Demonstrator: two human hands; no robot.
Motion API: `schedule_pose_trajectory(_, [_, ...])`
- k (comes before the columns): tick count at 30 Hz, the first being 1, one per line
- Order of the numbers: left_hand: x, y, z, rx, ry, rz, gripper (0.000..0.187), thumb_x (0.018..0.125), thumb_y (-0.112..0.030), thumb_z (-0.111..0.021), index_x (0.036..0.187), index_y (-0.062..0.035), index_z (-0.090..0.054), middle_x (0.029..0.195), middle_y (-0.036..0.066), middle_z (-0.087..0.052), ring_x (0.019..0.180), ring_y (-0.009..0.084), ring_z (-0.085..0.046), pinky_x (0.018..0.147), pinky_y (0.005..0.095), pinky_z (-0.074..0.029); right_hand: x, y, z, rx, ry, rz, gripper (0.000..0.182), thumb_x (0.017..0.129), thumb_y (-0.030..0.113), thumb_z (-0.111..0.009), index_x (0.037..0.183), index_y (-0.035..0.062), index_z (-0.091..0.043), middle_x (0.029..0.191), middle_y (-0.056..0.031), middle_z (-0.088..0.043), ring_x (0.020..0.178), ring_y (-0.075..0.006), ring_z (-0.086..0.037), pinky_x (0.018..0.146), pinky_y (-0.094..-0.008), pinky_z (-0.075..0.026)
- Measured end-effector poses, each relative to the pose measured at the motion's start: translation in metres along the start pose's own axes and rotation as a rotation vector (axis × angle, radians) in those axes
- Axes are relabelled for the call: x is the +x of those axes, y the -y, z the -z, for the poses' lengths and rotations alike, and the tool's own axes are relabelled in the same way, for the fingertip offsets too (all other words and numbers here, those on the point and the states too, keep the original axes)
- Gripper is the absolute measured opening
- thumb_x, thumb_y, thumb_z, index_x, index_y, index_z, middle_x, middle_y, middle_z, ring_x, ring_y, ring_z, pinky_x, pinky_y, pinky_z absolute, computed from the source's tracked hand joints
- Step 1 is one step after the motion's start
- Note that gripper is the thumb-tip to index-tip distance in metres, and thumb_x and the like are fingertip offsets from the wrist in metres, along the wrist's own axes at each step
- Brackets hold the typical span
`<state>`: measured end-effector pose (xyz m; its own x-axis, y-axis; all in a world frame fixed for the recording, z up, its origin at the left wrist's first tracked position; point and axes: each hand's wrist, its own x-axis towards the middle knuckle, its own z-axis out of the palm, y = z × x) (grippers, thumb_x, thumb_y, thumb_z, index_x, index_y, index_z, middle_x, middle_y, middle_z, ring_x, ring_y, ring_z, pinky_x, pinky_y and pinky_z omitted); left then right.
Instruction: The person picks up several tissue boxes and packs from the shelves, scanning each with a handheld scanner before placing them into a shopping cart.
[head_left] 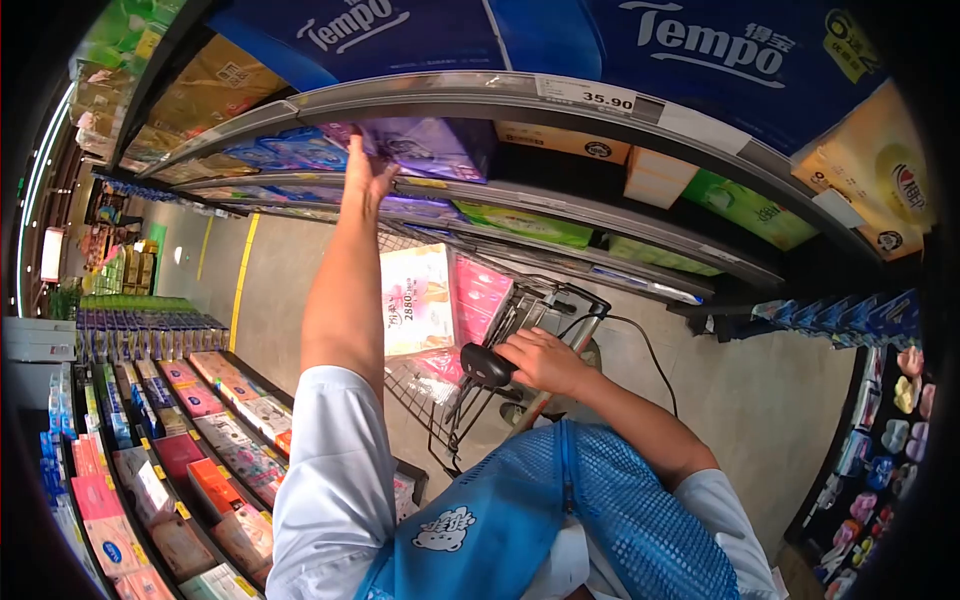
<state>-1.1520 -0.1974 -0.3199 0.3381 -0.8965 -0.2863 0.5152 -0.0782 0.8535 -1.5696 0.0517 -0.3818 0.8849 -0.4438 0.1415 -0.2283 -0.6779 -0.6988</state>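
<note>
My left hand [368, 178] reaches up into the shelf, fingers spread against the near end of a purple tissue pack [430, 146]. Bluish and purple packs lie beside it on the same level. Lower down, my right hand [541, 360] is curled over the handle [596, 318] of a shopping cart, its fingertips right at a rounded black piece [487, 365]. Inside the wire cart [432, 412] stands a white carton marked 2880 [417, 300], with a pink pack [482, 300] beside it.
Large blue Tempo packs [690, 48] fill the upper shelf, above a 35.90 price tag [590, 95]. Green packs [750, 208] sit lower. Bins of boxed goods [205, 430] stand at left. A display of small items [870, 460] is at right. A dark cable [660, 370] hangs by the cart.
</note>
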Motion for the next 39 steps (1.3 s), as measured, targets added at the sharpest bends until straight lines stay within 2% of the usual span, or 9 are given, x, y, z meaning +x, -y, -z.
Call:
schedule_pose_trajectory(3, [-0.018, -0.002, 0.002, 0.115, -0.138, 0.028, 0.087, 0.099, -0.067, -0.052, 0.163, -0.0129, -0.026, 0.162, 0.018, -0.037, 0.155, 0.0351, -0.024, 0.125, 0.0572, -0.012, 0.002, 0.003, 0.003, -0.022, 0.048, -0.038, 0.051, 0.083, 0.021, -0.078, 0.13, 0.0117, -0.06, 0.116, -0.0053, -0.062, 0.118, -0.0246, -0.057, 0.106, -0.0413, -0.043])
schedule_pose_trajectory(7, [-0.022, 0.013, 0.048, 0.159, -0.145, 0.041, 0.064, 0.101, -0.047, -0.063, 0.153, -0.0193, -0.04, 0.144, 0.017, -0.06, 0.126, 0.0337, -0.06, 0.1, 0.0503, -0.049, 0.006, 0.002, 0.002, -0.02, 0.107, -0.08, 0.051, 0.083, 0.021, -0.077, 0.13, 0.013, -0.06, 0.117, -0.0041, -0.062, 0.122, -0.0238, -0.056, 0.111, -0.0416, -0.04])
schedule_pose_trajectory(8, [-0.037, 0.024, 0.055, 0.089, -0.139, 0.007, 0.053, 0.101, -0.038, -0.064, 0.145, -0.0123, -0.049, 0.122, 0.014, -0.072, 0.104, 0.0284, -0.069, 0.086, 0.0425, -0.056, 0.007, 0.003, 0.004, -0.027, 0.119, -0.087, 0.051, 0.083, 0.021, -0.077, 0.13, 0.013, -0.06, 0.117, -0.0041, -0.062, 0.122, -0.0237, -0.056, 0.111, -0.0415, -0.04])
schedule_pose_trajectory(14, [-0.181, 0.106, 0.101, 0.062, -0.486, 0.033, 0.027, 0.1, -0.023, -0.065, 0.12, -0.0047, -0.063, 0.099, 0.008, -0.074, 0.075, 0.0133, -0.068, 0.06, 0.0235, -0.052, 0.012, 0.0, 0.006, -0.027, 0.092, -0.061, 0.055, 0.078, 0.02, -0.078, 0.13, 0.0126, -0.061, 0.115, -0.0058, -0.063, 0.119, -0.0259, -0.058, 0.108, -0.0411, -0.043])
schedule_pose_trajectory(18, [-0.289, 0.173, 0.142, 0.114, -0.666, -0.088, 0.017, 0.1, -0.019, -0.064, 0.106, -0.0035, -0.066, 0.084, 0.004, -0.066, 0.066, 0.0109, -0.059, 0.056, 0.0244, -0.044, 0.011, -0.001, 0.002, -0.024, 0.046, -0.04, 0.055, 0.076, 0.019, -0.079, 0.128, 0.0126, -0.061, 0.114, -0.0062, -0.063, 0.117, -0.0268, -0.058, 0.106, -0.0408, -0.044])
schedule_pose_trajectory(23, [-0.357, 0.244, 0.176, 0.015, -0.955, 0.154, 0.022, 0.101, -0.017, -0.061, 0.118, -0.0031, -0.056, 0.098, 0.01, -0.068, 0.075, 0.0176, -0.065, 0.064, 0.0301, -0.053, 0.014, 0.006, 0.003, -0.017, 0.019, -0.047, 0.051, 0.076, 0.014, -0.077, 0.124, 0.0108, -0.062, 0.113, -0.0081, -0.064, 0.114, -0.0293, -0.06, 0.105, -0.0427, -0.046])
schedule_pose_trajectory(30, [-0.322, 0.255, 0.205, -0.071, -0.721, 0.3, 0.048, 0.096, -0.039, -0.073, 0.127, -0.0065, -0.054, 0.104, 0.009, -0.06, 0.088, 0.0249, -0.061, 0.076, 0.0397, -0.053, 0.014, 0.009, 0.0, -0.057, -0.055, -0.041, 0.046, 0.075, 0.011, -0.075, 0.119, 0.0083, -0.062, 0.107, -0.0099, -0.066, 0.11, -0.0317, -0.062, 0.103, -0.0431, -0.047])
schedule_pose_trajectory(34, [-0.302, 0.224, 0.183, -0.118, -0.854, 0.46, 0.061, 0.092, -0.049, -0.076, 0.136, -0.0102, -0.057, 0.111, 0.009, -0.062, 0.097, 0.0245, -0.059, 0.078, 0.0407, -0.05, 0.013, 0.008, -0.001, -0.079, -0.062, -0.032, 0.047, 0.075, 0.012, -0.077, 0.12, 0.0097, -0.064, 0.106, -0.0093, -0.066, 0.11, -0.0305, -0.062, 0.101, -0.0417, -0.047])
schedule_pose_trajectory(39, [-0.289, 0.238, 0.207, -0.215, -0.648, 0.241, 0.066, 0.093, -0.054, -0.073, 0.142, -0.014, -0.055, 0.137, 0.012, -0.062, 0.113, 0.0277, -0.059, 0.089, 0.0391, -0.046, 0.006, 0.009, -0.001, -0.108, -0.134, 0.082, 0.05, 0.074, 0.017, -0.082, 0.12, 0.0128, -0.065, 0.106, -0.0061, -0.066, 0.108, -0.0265, -0.062, 0.097, -0.0399, -0.047])
